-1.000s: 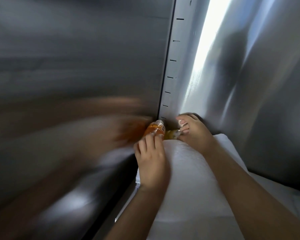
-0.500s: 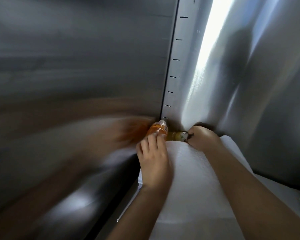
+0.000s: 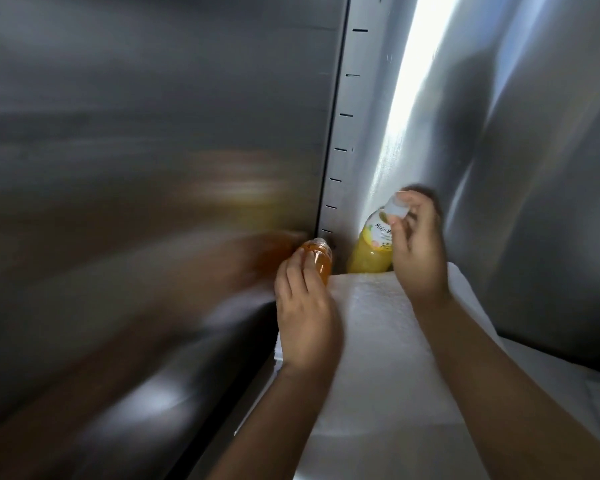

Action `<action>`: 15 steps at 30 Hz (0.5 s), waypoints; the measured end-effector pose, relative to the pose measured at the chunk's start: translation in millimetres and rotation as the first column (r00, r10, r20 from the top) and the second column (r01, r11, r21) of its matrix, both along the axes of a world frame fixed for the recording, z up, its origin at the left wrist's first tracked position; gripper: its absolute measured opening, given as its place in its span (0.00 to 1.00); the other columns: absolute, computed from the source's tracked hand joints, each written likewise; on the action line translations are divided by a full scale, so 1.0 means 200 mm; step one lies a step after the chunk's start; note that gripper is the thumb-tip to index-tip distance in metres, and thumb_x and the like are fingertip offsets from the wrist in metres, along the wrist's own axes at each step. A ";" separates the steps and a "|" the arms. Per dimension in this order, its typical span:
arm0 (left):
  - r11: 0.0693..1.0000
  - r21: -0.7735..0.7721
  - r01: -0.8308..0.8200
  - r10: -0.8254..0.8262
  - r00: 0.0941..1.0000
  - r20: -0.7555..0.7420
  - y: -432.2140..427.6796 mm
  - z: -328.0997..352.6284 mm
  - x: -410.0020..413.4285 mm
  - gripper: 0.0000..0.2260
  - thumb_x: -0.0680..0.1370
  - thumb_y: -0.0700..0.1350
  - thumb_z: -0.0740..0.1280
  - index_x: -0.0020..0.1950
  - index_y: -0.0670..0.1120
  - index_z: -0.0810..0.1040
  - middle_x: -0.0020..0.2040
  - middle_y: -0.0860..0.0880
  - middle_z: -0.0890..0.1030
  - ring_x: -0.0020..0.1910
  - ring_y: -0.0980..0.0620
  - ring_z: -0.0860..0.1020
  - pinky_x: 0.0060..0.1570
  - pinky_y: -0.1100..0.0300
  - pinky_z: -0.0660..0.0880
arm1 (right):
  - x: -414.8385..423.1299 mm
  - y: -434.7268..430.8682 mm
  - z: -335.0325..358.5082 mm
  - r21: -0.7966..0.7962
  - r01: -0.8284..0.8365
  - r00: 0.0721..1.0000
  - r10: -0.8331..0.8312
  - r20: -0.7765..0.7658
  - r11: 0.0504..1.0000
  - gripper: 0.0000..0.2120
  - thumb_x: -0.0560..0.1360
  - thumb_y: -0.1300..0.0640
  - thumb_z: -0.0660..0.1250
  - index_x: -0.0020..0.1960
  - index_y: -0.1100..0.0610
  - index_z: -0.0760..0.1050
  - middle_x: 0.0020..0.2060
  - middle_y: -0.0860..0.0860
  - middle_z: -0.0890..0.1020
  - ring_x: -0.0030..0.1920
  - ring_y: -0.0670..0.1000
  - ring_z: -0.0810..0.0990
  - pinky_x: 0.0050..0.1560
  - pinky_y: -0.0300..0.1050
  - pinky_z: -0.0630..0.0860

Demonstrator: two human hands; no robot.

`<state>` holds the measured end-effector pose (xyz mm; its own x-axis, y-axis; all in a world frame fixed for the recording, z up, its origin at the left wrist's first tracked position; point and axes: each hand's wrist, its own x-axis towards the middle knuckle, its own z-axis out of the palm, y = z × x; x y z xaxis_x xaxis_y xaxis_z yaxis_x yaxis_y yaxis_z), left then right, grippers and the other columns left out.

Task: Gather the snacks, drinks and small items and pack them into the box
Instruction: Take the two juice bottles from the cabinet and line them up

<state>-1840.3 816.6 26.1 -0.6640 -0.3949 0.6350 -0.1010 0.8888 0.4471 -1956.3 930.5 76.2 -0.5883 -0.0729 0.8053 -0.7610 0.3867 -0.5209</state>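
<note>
I have 2 drinks in hand at the back corner of a steel cabinet. My left hand (image 3: 307, 317) lies over the orange bottle (image 3: 317, 256), fingers curled round its body, with the neck pointing away toward the slotted strip (image 3: 340, 150) in the corner; I judge this body grip suits a bottle lying low on its side. My right hand (image 3: 418, 251) pinches the pale cap (image 3: 395, 207) of the yellow bottle (image 3: 371, 251), which leans just behind the far edge of the white sheet (image 3: 378, 341). Taking it by the cap looks like the only hold the tight corner allows, as the side wall (image 3: 534, 202) is close beside the hand. The 2 bottles sit near each other but apart. The box is not in view, so both drinks need carrying out to it.
</note>
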 end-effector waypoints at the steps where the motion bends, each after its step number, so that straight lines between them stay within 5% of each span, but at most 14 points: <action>1: 1.000 0.012 0.008 -0.008 1.000 -0.009 0.00 0.00 0.00 0.23 0.71 0.35 0.70 0.65 0.35 0.71 0.63 0.38 0.74 0.61 0.40 0.72 0.63 0.48 0.69 | 0.01 0.01 0.00 -0.065 -0.013 1.000 0.012 -0.019 0.998 0.13 0.76 0.61 0.58 0.60 0.60 0.69 0.57 0.58 0.74 0.58 0.60 0.74 0.59 0.61 0.71; 5: 0.998 0.009 0.066 -0.065 0.995 -0.081 -0.01 -0.03 0.00 0.18 0.70 0.34 0.71 0.58 0.34 0.74 0.56 0.36 0.76 0.56 0.38 0.74 0.58 0.48 0.72 | 0.08 0.01 0.03 -0.326 -0.104 0.987 0.059 -0.146 0.940 0.14 0.78 0.68 0.58 0.63 0.60 0.66 0.58 0.52 0.74 0.61 0.54 0.75 0.63 0.58 0.71; 8: 0.994 0.023 0.104 -0.099 0.980 -0.172 -0.03 -0.04 0.00 0.16 0.70 0.33 0.70 0.56 0.34 0.74 0.55 0.36 0.75 0.55 0.40 0.73 0.58 0.48 0.70 | 0.12 0.02 0.04 -0.329 -0.110 0.962 0.017 -0.273 0.938 0.13 0.77 0.69 0.58 0.60 0.63 0.66 0.57 0.51 0.72 0.61 0.51 0.73 0.64 0.57 0.69; 12: 0.968 0.122 0.219 -0.176 0.941 -0.290 -0.03 -0.03 0.04 0.16 0.70 0.34 0.71 0.57 0.35 0.74 0.55 0.38 0.74 0.56 0.42 0.71 0.59 0.51 0.69 | 0.20 0.02 0.10 -0.455 -0.093 0.991 0.037 -0.131 0.886 0.13 0.77 0.69 0.59 0.59 0.56 0.67 0.56 0.58 0.74 0.60 0.58 0.75 0.62 0.63 0.71; 15: 0.938 0.149 0.314 -0.245 0.901 -0.357 0.00 0.00 0.11 0.15 0.74 0.44 0.70 0.58 0.41 0.75 0.58 0.44 0.74 0.59 0.49 0.70 0.60 0.53 0.69 | 0.28 0.08 0.18 -0.527 -0.085 0.996 0.064 -0.059 0.845 0.15 0.77 0.67 0.60 0.57 0.49 0.68 0.57 0.58 0.75 0.58 0.58 0.76 0.61 0.62 0.72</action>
<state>-1818.3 816.4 26.5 -0.5329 -0.3641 0.7638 0.3214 0.7479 0.5808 -1899.6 946.2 112.4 -0.5669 0.3280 0.7557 -0.7995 0.0022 -0.6007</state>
